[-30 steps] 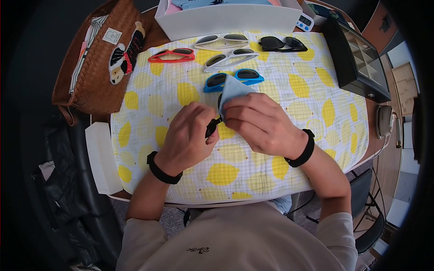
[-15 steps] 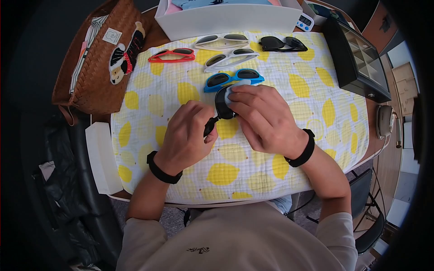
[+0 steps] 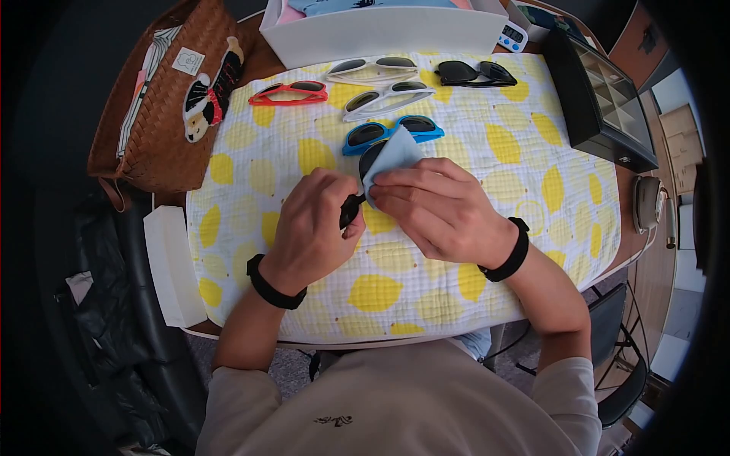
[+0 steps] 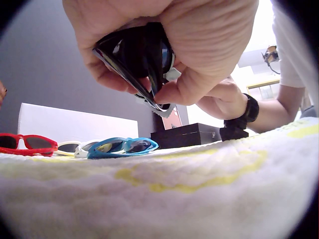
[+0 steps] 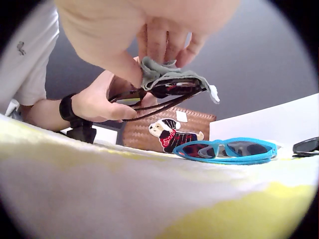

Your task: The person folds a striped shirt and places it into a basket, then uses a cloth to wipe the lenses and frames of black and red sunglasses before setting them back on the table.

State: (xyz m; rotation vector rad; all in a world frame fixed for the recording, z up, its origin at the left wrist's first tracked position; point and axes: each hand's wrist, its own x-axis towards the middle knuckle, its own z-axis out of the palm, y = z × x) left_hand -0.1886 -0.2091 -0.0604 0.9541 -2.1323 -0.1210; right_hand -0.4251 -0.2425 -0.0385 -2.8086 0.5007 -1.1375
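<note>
My left hand (image 3: 315, 228) grips a pair of black sunglasses (image 4: 137, 55) by one side, holding them above the lemon-print cloth. With its thumb and fingers, my right hand (image 3: 437, 209) pinches a light blue-grey wiping cloth (image 3: 394, 158) over the far lens. One corner of that wiping cloth points up and away, covering much of the lens in the head view. In the right wrist view, the folded wiping cloth (image 5: 167, 72) wraps the top of the frame. Just beyond the hands, blue sunglasses (image 3: 366, 135) lie on the lemon-print cloth.
Farther back lie red sunglasses (image 3: 289, 93), two white pairs and another black pair (image 3: 477, 74). A white box (image 3: 380, 38) stands behind them. The woven basket (image 3: 163, 99) is at left, a black compartment case (image 3: 601, 99) at right. The lemon-print cloth (image 3: 502, 144) covers the table.
Half a second ago the wiping cloth was bunched under the right fingers and the lens showed; now its corner sticks up across the lens. The right hand has shifted slightly left; the left barely moved.
</note>
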